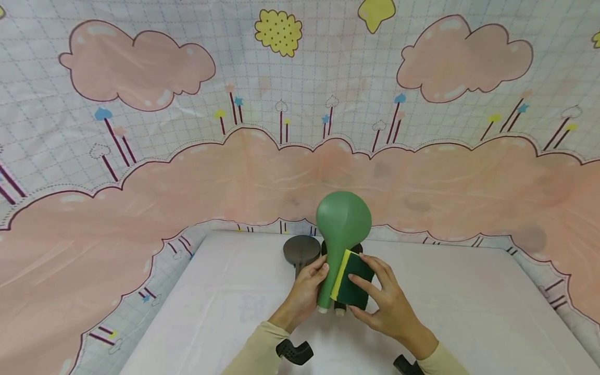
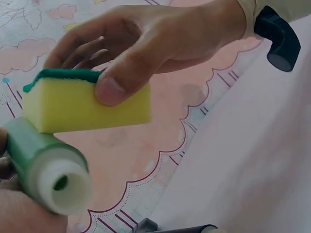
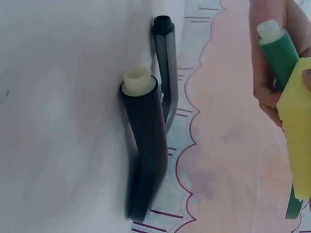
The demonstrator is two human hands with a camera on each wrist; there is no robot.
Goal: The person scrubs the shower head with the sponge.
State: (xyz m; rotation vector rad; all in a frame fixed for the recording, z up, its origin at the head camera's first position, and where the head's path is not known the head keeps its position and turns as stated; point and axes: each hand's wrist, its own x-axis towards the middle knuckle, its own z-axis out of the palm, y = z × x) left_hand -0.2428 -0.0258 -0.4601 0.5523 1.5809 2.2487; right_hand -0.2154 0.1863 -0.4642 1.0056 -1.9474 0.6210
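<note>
A green handheld shower head (image 1: 344,219) is held up over the table by my left hand (image 1: 307,289), whose fingers grip its handle. Its pale threaded end (image 2: 68,189) points toward me. My right hand (image 1: 386,302) pinches a sponge (image 1: 358,284), yellow with a dark green scouring side. In the left wrist view the yellow sponge face (image 2: 92,107) lies against the green handle (image 2: 39,143), thumb on one side and fingers behind. The right wrist view shows the sponge (image 3: 297,141) beside the handle, with part of both hands cut off.
Two more shower heads lie on the white table (image 1: 469,302) beyond and beneath my hands: a dark grey one (image 1: 301,250) at left and a black one (image 3: 146,126) with a cream connector. A patterned pink and white cloth (image 1: 262,177) hangs behind the table.
</note>
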